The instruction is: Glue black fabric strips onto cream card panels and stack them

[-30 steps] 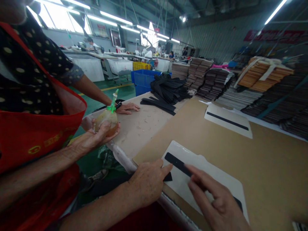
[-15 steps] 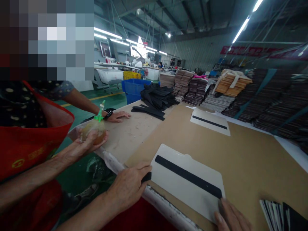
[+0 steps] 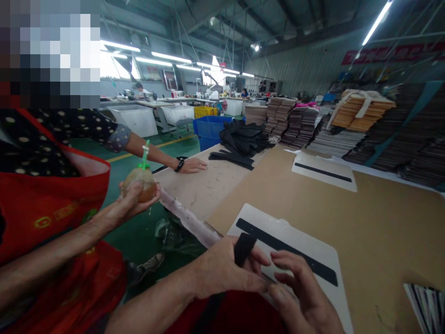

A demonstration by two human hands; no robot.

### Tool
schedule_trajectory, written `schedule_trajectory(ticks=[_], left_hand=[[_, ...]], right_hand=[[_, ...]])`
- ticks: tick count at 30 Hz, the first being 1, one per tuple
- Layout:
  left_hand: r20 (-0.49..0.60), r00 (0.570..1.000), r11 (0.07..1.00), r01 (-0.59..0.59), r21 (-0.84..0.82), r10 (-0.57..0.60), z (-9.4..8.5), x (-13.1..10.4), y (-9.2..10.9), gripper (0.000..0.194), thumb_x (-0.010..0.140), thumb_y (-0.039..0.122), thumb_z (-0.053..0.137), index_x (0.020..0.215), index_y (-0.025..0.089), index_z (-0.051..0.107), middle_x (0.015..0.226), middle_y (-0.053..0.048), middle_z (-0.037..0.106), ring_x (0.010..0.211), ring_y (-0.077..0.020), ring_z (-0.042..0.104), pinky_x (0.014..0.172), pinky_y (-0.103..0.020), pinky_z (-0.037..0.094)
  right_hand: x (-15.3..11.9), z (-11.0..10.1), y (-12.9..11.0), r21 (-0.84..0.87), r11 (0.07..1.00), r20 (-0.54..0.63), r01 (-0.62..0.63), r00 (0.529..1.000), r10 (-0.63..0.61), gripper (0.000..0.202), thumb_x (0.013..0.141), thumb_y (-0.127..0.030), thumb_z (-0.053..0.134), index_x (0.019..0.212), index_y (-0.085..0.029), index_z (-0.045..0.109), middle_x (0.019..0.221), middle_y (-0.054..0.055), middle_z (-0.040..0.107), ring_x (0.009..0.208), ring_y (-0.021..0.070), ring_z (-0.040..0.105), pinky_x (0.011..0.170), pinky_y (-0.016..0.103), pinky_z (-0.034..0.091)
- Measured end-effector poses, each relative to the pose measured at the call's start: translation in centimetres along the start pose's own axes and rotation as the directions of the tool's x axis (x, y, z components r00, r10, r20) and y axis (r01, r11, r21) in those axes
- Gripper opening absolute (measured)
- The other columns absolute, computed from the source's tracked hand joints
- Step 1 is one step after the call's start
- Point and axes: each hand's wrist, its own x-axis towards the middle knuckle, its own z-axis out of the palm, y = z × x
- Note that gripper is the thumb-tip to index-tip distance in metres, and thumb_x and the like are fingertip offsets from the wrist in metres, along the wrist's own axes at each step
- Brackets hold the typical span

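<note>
My left hand [image 3: 227, 269] is closed around a black strip [image 3: 244, 249], whose end stands up between thumb and fingers. Facing it from the right is my right hand [image 3: 302, 292], its fingers curved and parted close to the left fingertips; whether it touches the strip is blurred. Under and behind both hands lies a pale rounded panel [image 3: 316, 243] with a long black band [image 3: 288, 250] across it. The panel's near left part is covered by my hands. Farther back rests a similar pale panel [image 3: 325, 172] with its own black band.
A co-worker in a red apron [image 3: 69, 204] stands at left, holding a round, brownish clear container with a green top [image 3: 141, 183], other hand [image 3: 193, 165] on the table. Black strips [image 3: 243, 139] heap near a blue bin [image 3: 212, 132]. Stacked sheets [image 3: 347, 139] line the back; another stack [image 3: 426, 304] sits right.
My left hand has left the near panel's edge and lifted the black strip. My right hand has come off the panel's right corner toward the left hand. The view has shifted left.
</note>
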Motion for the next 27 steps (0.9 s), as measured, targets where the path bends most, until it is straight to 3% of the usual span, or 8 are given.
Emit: schedule_trajectory(ticks=[2,4,9,12,16,20,23,27], left_hand=[[0.07,0.996,0.998,-0.048,-0.043,0.051,1.0,0.4,0.2,0.033,0.066,0.031,0.079,0.092,0.013,0.07,0.076,0.001,0.062,0.069,-0.0098,0.054,0.067,-0.023,0.045],[0.109,0.993,0.999,-0.049,-0.023,0.052,1.6,0.6,0.2,0.025,0.067,0.026,0.078,0.085,0.013,0.069,0.075,0.002,0.062,0.069,-0.0096,0.054,0.066,-0.022,0.044],[0.123,0.991,0.998,0.059,-0.02,-0.056,1.4,0.6,-1.2,0.03,0.074,0.04,0.073,0.071,0.012,0.063,0.06,0.0,0.059,0.053,-0.0086,0.052,0.051,-0.019,0.04],[0.104,0.994,0.986,0.054,-0.155,-0.038,1.2,0.8,-2.1,0.049,0.079,0.059,0.067,0.085,0.011,0.066,0.068,-0.004,0.065,0.058,-0.0112,0.06,0.055,-0.02,0.046],[0.024,0.997,0.969,0.073,-0.237,-0.069,1.5,1.0,-2.3,0.061,0.08,0.068,0.061,0.089,0.009,0.068,0.073,-0.009,0.068,0.061,-0.0137,0.064,0.053,-0.02,0.048],[-0.038,0.997,0.97,0.059,-0.235,-0.069,1.5,0.9,-2.5,0.053,0.077,0.06,0.071,0.102,0.013,0.069,0.096,-0.009,0.07,0.073,-0.0146,0.067,0.062,-0.022,0.052],[-0.057,0.993,0.965,0.089,-0.249,-0.106,1.2,0.9,-2.9,0.048,0.076,0.056,0.074,0.097,0.013,0.07,0.083,-0.006,0.069,0.067,-0.0121,0.063,0.063,-0.023,0.051],[-0.26,0.952,0.925,0.056,-0.375,-0.163,1.5,1.5,-3.2,0.051,0.071,0.058,0.078,0.096,0.016,0.067,0.073,-0.001,0.063,0.061,-0.0117,0.057,0.061,-0.026,0.052]], right_hand=[[1.4,1.2,-1.5,0.238,0.952,0.179,-0.194,0.972,0.153,0.037,0.083,-0.051,0.066,0.108,-0.025,0.059,0.107,0.006,0.068,0.088,0.02,0.067,0.073,0.029,0.056],[2.6,1.7,-2.1,0.39,0.851,0.301,-0.352,0.922,0.243,0.034,0.079,-0.047,0.073,0.098,-0.023,0.058,0.089,0.001,0.068,0.075,0.0165,0.066,0.066,0.026,0.054],[4.2,1.2,-1.9,0.473,0.805,0.309,-0.359,0.923,0.23,0.031,0.075,-0.044,0.077,0.072,-0.018,0.061,0.072,-0.003,0.057,0.051,0.009,0.054,0.046,0.021,0.045],[4.7,0.6,-2.3,0.352,0.909,0.216,-0.223,0.964,0.153,0.027,0.079,-0.046,0.072,0.077,-0.019,0.072,0.076,0.0,0.061,0.058,0.0109,0.057,0.047,0.02,0.045],[4.4,0.7,-2.2,0.165,0.986,0.014,-0.017,1.0,0.015,0.027,0.083,-0.047,0.066,0.098,-0.028,0.078,0.101,0.003,0.071,0.089,0.0172,0.065,0.068,0.022,0.053],[3.5,0.9,-1.0,0.206,0.971,-0.245,-0.125,0.954,0.174,0.026,0.08,-0.049,0.071,0.08,-0.023,0.076,0.082,0.001,0.07,0.077,0.0146,0.063,0.068,0.021,0.051],[3.7,0.5,-0.3,0.571,0.797,-0.29,-0.198,0.859,0.421,0.033,0.076,-0.055,0.074,0.078,-0.022,0.071,0.072,-0.002,0.066,0.066,0.0117,0.059,0.061,0.02,0.05],[3.9,0.5,0.1,0.824,0.514,-0.077,-0.239,0.851,0.519,0.045,0.071,-0.06,0.076,0.092,-0.021,0.071,0.092,0.003,0.073,0.08,0.0137,0.065,0.063,0.021,0.053]])
